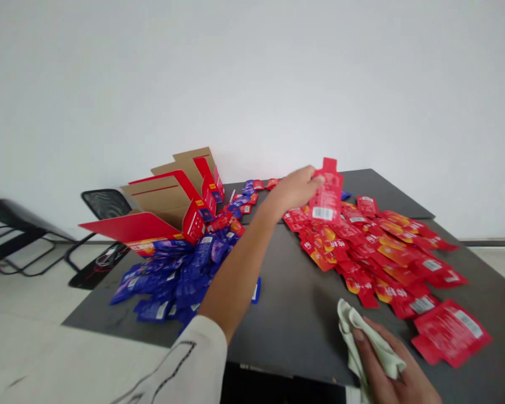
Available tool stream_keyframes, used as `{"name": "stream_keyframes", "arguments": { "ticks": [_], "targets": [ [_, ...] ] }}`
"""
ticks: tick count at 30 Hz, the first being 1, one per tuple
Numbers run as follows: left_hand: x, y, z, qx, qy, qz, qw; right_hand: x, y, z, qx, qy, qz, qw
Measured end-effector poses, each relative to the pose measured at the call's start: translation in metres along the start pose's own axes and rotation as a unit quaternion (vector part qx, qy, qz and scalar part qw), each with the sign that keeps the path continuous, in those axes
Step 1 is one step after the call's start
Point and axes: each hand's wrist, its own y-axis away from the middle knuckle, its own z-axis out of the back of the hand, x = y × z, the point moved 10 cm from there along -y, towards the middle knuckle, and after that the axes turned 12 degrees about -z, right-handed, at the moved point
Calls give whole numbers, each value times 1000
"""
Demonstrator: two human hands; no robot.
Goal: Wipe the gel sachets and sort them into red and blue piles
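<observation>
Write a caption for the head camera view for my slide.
Left hand holds a red sachet beside a red sachet pile; right hand grips a pale cloth.

Left arm (239, 275) stretched far forward, left hand (294, 189) raised and closed in a pinch (white sleeve (180, 365) ending near the elbow); right hand (393, 365) low, fingers curled.
</observation>
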Motion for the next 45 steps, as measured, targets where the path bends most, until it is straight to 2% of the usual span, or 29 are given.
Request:
{"name": "stream_keyframes", "arguments": {
  "ticks": [3, 6, 8, 10, 13, 17, 23, 26, 29, 33, 36, 39, 41, 43, 45],
  "targets": [
    [-39, 68, -52, 86, 58, -29, 994, -4, -3, 4, -25, 0, -28, 999],
    [-47, 134, -103, 157, 92, -25, 983, -1, -3, 6, -36, -11, -45, 998],
    [-33, 173, -135, 204, 106, 22, 973, 4, -2, 6, -33, -20, -44, 998],
    [-14, 205, -160, 227, 112, 70, 965, 6, -1, 6, -30, -25, -46, 998],
    [10, 236, -180, 218, 108, 128, 961, 5, -1, 6, -31, -29, -61, 997],
    [22, 253, -182, 177, 97, 165, 965, 8, -1, 7, -29, -19, -63, 997],
    [22, 260, -179, 104, 85, 180, 974, 15, 0, 8, -36, 0, -52, 998],
    [4, 268, -167, 45, 26, 116, 992, 15, 1, 8, -37, -4, -54, 998],
    [-31, 285, -151, -5, -42, 27, 999, 13, 2, 8, -44, -11, -63, 997],
    [-73, 317, -148, -8, -57, -87, 995, 12, -3, 5, -13, -27, -60, 998],
    [-85, 338, -156, -9, -67, -152, 986, 21, -11, 6, 27, -36, -49, 998],
    [-79, 352, -164, -20, -65, -186, 980, 51, -15, 13, 24, -29, 5, 999],
    [-72, 357, -168, -25, -59, -197, 978, 82, -9, 9, 30, -14, 76, 997],
    [-66, 358, -172, -17, -59, -198, 978, 115, 7, -11, 74, 15, 175, 982],
    [-60, 357, -177, 1, -63, -190, 980, 136, 32, -43, 151, 66, 272, 948]
  ]
}}
